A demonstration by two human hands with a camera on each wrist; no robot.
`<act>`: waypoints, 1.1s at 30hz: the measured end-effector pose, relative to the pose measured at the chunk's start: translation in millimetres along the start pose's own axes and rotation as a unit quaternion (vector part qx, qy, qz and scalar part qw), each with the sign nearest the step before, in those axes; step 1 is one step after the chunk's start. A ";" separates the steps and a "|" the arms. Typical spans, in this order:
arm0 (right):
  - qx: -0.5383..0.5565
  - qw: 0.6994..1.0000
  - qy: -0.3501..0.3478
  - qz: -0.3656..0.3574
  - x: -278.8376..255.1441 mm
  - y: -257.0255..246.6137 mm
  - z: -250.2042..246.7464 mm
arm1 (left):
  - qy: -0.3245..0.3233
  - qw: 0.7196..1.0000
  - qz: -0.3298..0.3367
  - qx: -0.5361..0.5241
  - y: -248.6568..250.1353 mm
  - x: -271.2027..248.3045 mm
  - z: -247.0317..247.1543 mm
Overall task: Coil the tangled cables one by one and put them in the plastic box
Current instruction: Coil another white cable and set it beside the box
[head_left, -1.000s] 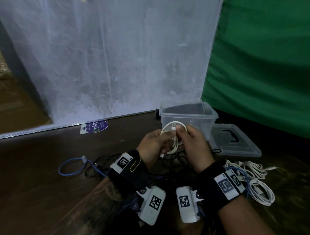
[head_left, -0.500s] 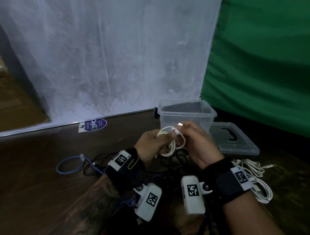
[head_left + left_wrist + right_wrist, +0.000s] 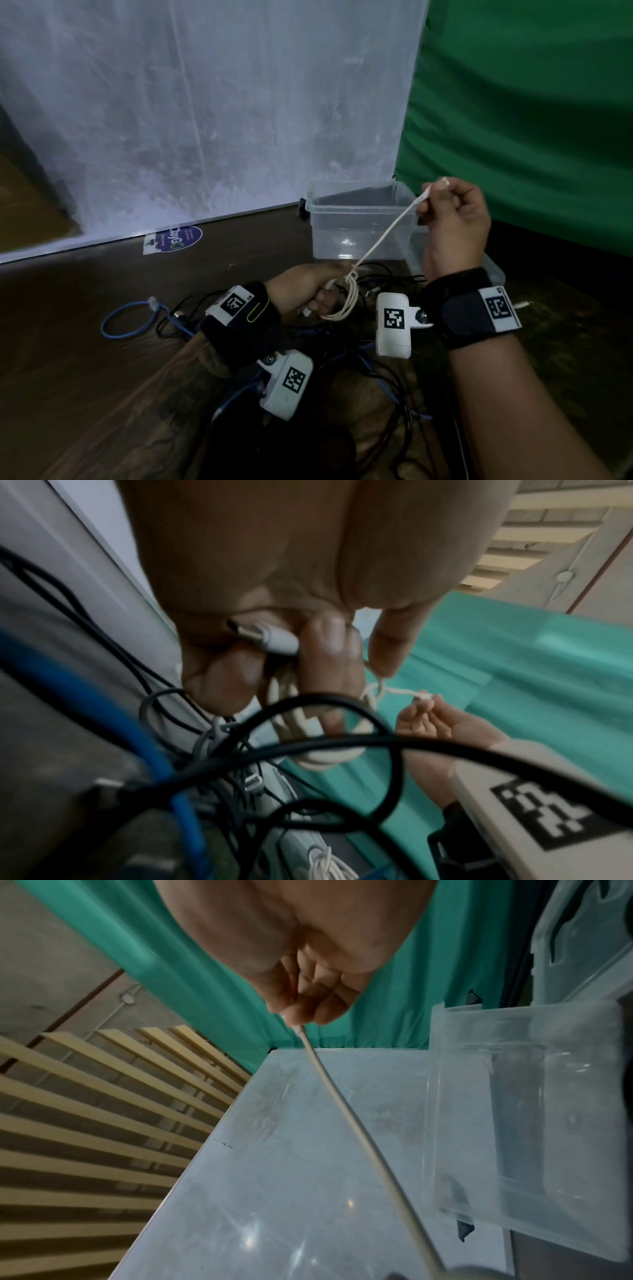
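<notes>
From the head view, a small coil of white cable [image 3: 346, 298] is gripped in the left hand [image 3: 308, 289], low over the dark wooden worktop [image 3: 102, 377]. Its free end is pinched by the right hand [image 3: 452, 222] and drawn taut up and to the right, apparently to cinch a wrap round the coil so it keeps its shape. The clear plastic box [image 3: 359, 219] stands open just behind, seemingly empty, its lid [image 3: 493, 274] beside it. A blue cable [image 3: 126, 318] and black cables [image 3: 376, 377] lie tangled on the worktop. A purple sticker [image 3: 173, 239] is seen; its writing appears to read "PlayGo", but this is uncertain.

In the left wrist view, the left fingers [image 3: 325, 669] are curled round the coil and a white plug [image 3: 270, 639].

In the right wrist view, the right fingers [image 3: 308, 1007] are clenched on the cable's end, with the box nearby.
</notes>
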State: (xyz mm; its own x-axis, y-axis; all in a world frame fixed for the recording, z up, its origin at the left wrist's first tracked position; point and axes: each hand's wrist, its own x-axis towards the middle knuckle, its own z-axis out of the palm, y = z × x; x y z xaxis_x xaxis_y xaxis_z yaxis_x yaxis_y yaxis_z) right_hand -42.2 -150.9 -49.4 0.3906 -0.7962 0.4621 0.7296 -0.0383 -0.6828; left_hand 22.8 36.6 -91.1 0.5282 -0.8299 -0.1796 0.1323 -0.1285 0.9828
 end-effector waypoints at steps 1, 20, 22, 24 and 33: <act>0.002 1.000 0.014 -0.002 0.9 0.5 -1.1 | 0.005 1.000 0.014 0.018 0.7 -0.9 -0.8; -0.194 0.920 -0.278 0.197 -50.6 39.5 6.7 | 0.004 0.964 0.183 -0.194 -6.6 11.7 -29.4; -0.175 0.914 -0.282 0.233 -54.7 37.9 9.4 | 0.003 0.965 0.179 -0.193 -8.6 13.1 -31.1; -0.144 0.908 -0.279 0.278 -57.7 36.5 12.4 | 0.006 0.965 0.176 -0.194 -10.1 13.0 -31.1; -0.086 0.867 -0.379 0.312 -66.7 30.9 17.1 | 0.052 0.969 0.180 -0.161 -10.2 9.3 -25.3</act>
State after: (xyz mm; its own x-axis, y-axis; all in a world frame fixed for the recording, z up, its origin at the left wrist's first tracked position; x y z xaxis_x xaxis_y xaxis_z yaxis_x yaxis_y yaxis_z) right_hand -36.1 -88.6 -91.6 0.9832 -0.0712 0.1681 0.1756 0.1158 -0.9776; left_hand 47.7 43.9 -103.9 0.6678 -0.7285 0.1529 0.1705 0.3497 0.9212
